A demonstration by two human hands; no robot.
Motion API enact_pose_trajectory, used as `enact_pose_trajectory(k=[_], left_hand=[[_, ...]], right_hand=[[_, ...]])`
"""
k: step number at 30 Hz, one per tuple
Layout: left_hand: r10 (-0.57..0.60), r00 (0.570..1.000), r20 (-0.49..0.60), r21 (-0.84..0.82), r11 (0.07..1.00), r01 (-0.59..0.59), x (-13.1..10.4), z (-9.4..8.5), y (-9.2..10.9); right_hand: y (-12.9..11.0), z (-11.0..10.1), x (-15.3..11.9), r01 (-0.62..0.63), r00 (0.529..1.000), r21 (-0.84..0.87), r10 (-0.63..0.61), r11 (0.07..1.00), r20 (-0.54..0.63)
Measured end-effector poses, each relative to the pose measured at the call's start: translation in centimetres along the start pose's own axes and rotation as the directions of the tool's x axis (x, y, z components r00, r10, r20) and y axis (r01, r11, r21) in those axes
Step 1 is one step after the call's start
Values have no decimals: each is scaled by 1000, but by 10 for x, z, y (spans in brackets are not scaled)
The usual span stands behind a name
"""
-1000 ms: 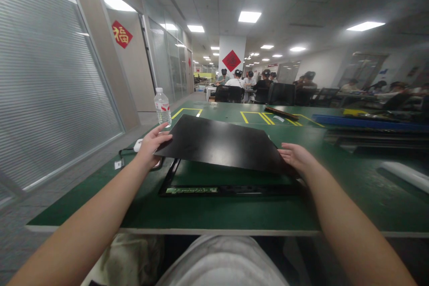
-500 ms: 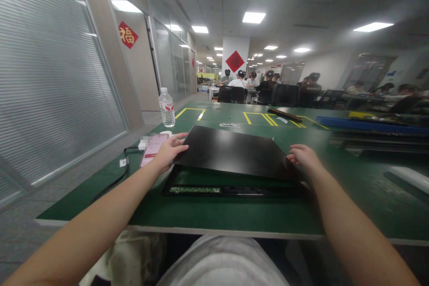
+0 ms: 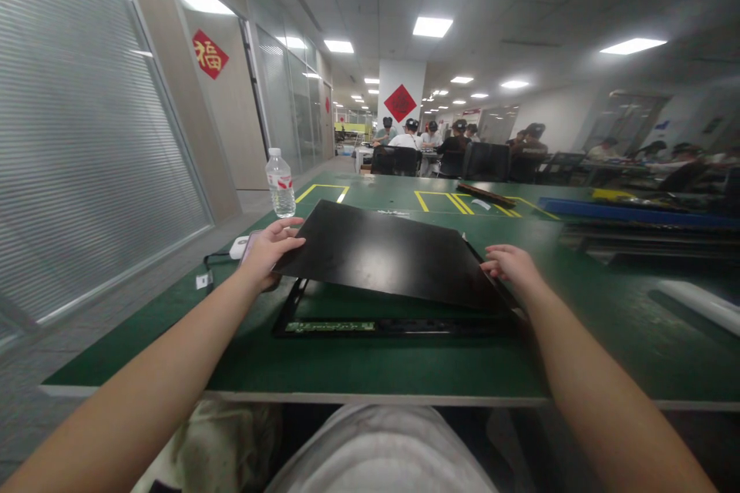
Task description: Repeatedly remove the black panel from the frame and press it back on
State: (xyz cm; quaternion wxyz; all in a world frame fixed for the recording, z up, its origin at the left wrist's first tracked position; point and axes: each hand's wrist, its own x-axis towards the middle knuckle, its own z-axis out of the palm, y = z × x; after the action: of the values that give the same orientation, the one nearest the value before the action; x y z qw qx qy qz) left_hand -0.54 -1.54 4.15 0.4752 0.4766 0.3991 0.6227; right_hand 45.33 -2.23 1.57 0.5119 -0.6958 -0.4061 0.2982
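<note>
A thin, glossy black flat panel [image 3: 381,254] is tilted above the table, its left side raised higher than its right. My left hand [image 3: 269,253] grips the panel's left edge, fingers on top and the palm side partly hidden. At the right edge, my right hand [image 3: 512,268] has its fingers bent together against the panel's border; the fingertips are partly hidden. Below the panel lies a black rectangular frame [image 3: 283,313] with an open middle. Along the frame's near side runs a strip of green circuit board [image 3: 331,326].
A water bottle [image 3: 280,183] stands beyond my left hand. A white plug-like block [image 3: 239,248] with a black cable and a partly covered phone [image 3: 247,248] lie nearby. Long blue and black bars [image 3: 636,212] and a white bar [image 3: 699,306] lie to the right. People sit at tables behind.
The panel's left side has risen with my left hand, showing more of the frame's left side. My right hand stays at the right edge. The camera view has shifted slightly.
</note>
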Motion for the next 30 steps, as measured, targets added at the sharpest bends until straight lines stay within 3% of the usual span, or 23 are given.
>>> enact_pose_trajectory(k=[12, 30], left_hand=[[-60, 996, 66, 74, 996, 55, -4, 5, -10], [-93, 994, 58, 83, 993, 88, -1, 3, -14]], right_hand=[[22, -7, 22, 62, 997, -188, -69, 980, -32], [23, -8, 22, 81, 996, -278, -86, 957, -8]])
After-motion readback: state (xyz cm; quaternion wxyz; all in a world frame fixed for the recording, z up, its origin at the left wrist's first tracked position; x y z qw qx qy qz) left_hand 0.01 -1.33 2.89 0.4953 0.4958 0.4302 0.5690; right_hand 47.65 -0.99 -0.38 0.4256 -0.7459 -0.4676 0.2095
